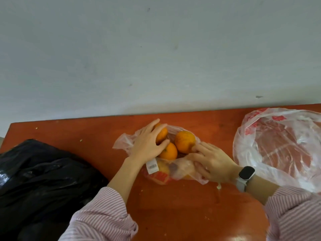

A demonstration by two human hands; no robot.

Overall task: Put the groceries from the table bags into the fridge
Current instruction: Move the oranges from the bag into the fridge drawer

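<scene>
A: Step in hand looked like getting the oranges out of the small bag (pixel 180 168) mid-table (pixel 182 214). Best approach, my call: scoop the fruit against itself, both hands, lift together. Loose round fruit would roll on that top.

B: Hand states?

A: Left hand (pixel 147 145) was spread and curved over the far-left orange (pixel 162 134), thumb by the front orange (pixel 168 151). Cupping it, not lifted. Right hand (pixel 211 162) lay on the bag's right side, fingers fairly straight, tips touching the right orange (pixel 185 141). Whether its thumb pinched the plastic, I couldn't tell.

B: Risk?

A: The thin film could snag or drag along with the fruit. I'd have pinned the bag with the right hand while the left lifted.

B: Containers, biggest down?

A: Black bag (pixel 40 183) at the table's left edge, bulky, opaque, contents hidden. Clear bag (pixel 278 146) with red print at the right edge, by the back corner; looked slack, table showing through, contents not clear. The small bag was opened flat: three oranges exposed, at least one more fruit under the plastic beside a white label (pixel 152 166).

B: Fridge?

A: Not in view. Nothing carried yet, so I'd judge this bag's unloading barely started.
</scene>
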